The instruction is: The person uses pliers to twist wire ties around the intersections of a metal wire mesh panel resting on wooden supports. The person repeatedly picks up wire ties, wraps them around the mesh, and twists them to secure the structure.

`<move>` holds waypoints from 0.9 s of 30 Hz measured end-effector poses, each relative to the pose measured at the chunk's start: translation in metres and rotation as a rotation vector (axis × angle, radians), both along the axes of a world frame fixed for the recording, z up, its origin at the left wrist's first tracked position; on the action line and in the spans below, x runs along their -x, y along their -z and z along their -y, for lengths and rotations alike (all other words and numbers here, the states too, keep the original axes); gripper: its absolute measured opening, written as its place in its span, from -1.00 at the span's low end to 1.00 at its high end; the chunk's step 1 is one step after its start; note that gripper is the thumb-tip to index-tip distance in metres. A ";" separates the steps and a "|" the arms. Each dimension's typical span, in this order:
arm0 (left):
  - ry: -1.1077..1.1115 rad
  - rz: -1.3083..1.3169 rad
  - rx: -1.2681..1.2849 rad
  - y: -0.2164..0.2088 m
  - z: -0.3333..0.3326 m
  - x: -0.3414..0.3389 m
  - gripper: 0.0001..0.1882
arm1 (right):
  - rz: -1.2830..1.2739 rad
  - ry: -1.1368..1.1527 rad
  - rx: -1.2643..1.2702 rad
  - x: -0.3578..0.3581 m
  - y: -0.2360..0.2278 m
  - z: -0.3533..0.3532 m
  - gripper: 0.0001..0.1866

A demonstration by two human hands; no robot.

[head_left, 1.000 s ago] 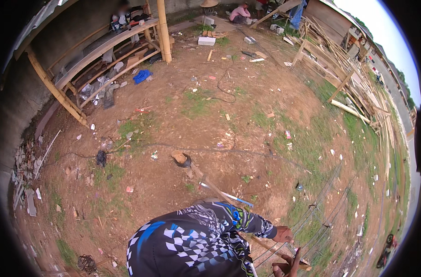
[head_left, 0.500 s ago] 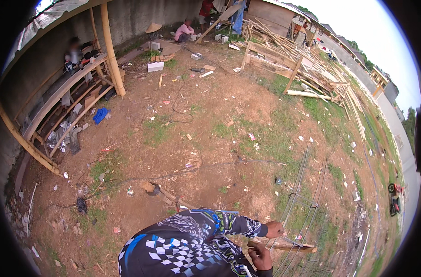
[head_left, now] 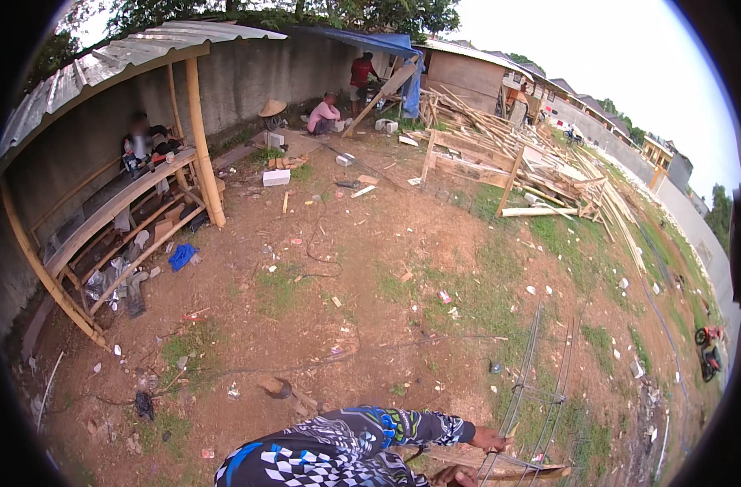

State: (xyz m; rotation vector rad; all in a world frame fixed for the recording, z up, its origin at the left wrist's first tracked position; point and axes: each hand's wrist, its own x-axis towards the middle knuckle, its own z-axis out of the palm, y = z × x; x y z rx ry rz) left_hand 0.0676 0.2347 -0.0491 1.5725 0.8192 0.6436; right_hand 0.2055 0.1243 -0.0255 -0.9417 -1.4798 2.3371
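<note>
A long cage of thin steel rebar [head_left: 541, 395] lies on the ground at the lower right, its rods tied by cross stirrups. Under its near end is a wooden plank [head_left: 554, 473]. My left hand [head_left: 489, 439], in a patterned long sleeve, reaches across to the cage's left rods. Its fingers are closed in a pinch, and what they hold is too small to make out. Just below, at the picture's lower edge, my right hand [head_left: 456, 476] is partly cut off. Its fingers look curled beside the rods, and anything in them is hidden.
At left stands a bamboo shelter with a wooden bench [head_left: 118, 213] and a person by it. Two people are near the far wall [head_left: 248, 69]. A heap of timber [head_left: 500, 150] fills the back right. A dark cable [head_left: 419, 342] crosses the littered dirt.
The view has tilted up, so the ground and my hands sit lower in the picture. My left hand stays at the rods; my right hand is now cut by the lower edge.
</note>
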 end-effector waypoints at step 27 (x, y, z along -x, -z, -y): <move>0.214 -0.096 0.382 -0.020 -0.010 0.008 0.26 | 0.699 -0.045 -1.538 0.091 0.054 -0.002 -0.57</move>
